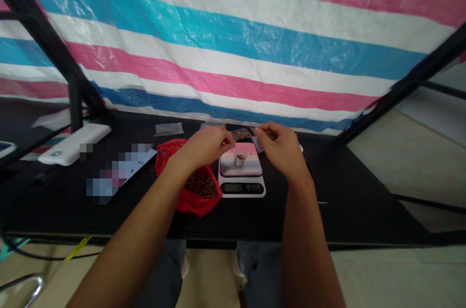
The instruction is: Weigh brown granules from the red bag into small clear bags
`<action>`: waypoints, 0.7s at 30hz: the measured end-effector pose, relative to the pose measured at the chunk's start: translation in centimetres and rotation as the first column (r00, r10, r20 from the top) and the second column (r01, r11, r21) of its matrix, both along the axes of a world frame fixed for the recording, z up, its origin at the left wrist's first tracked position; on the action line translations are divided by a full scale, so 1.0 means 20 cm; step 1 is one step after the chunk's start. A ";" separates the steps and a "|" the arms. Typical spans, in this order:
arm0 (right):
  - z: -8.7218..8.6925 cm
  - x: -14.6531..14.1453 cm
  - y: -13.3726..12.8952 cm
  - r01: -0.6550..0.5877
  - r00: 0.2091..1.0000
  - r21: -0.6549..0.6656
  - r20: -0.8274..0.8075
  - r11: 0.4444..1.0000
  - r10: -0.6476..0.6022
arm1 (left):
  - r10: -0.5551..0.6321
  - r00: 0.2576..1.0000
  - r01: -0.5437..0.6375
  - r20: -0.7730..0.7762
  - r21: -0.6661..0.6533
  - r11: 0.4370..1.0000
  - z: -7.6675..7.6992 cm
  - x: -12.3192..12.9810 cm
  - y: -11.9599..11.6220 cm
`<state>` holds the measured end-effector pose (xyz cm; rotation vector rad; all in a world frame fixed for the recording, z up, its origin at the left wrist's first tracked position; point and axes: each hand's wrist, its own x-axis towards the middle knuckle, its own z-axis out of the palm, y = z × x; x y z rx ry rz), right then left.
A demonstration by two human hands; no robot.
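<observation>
A white kitchen scale stands on the black table, with a small cup holding a little brown material on its plate. My left hand is over the scale's left back edge, its fingers pinched together; what they hold, if anything, is too small to name. At the scale's back right, my right hand grips a small clear plastic bag between thumb and fingers. Beneath my left wrist, a red plastic bag lies open with dark brown pieces inside. Behind the scale is a clear bag with brown contents.
Another clear bag lies at the back of the black table. Left are a white power strip and a blurred-out flat packet. A striped sheet hangs behind, between black frame bars.
</observation>
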<state>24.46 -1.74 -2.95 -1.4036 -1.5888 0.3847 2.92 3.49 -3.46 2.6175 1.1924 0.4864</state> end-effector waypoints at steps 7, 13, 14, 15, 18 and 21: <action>0.03 -0.02 -0.02 -0.025 0.999 -0.001 0.028 1.000 0.025 | -0.014 1.000 0.013 -0.010 -0.018 1.000 0.01 0.09 -0.09; 0.09 -0.19 -0.11 -0.269 0.939 -0.140 0.181 0.953 0.292 | 0.159 0.986 -0.156 0.044 -0.060 0.986 0.01 -0.19 -0.18; 0.08 -0.24 -0.13 -0.345 0.894 -0.222 0.218 0.912 0.391 | 0.191 0.982 -0.190 0.000 -0.112 0.975 0.00 -0.25 -0.20; 0.07 -0.30 -0.15 -0.396 0.848 -0.295 0.246 0.870 0.469 | 0.212 0.976 -0.217 -0.044 -0.167 0.962 -0.01 -0.29 -0.22; 0.02 -0.46 -0.19 -0.399 0.729 -0.443 0.377 0.803 0.571 | 0.213 0.965 -0.254 -0.153 -0.348 0.903 -0.07 -0.39 -0.26; -0.04 -0.60 -0.19 -0.284 0.634 -0.550 0.507 0.785 0.584 | 0.193 0.967 -0.248 -0.167 -0.443 0.862 -0.11 -0.44 -0.26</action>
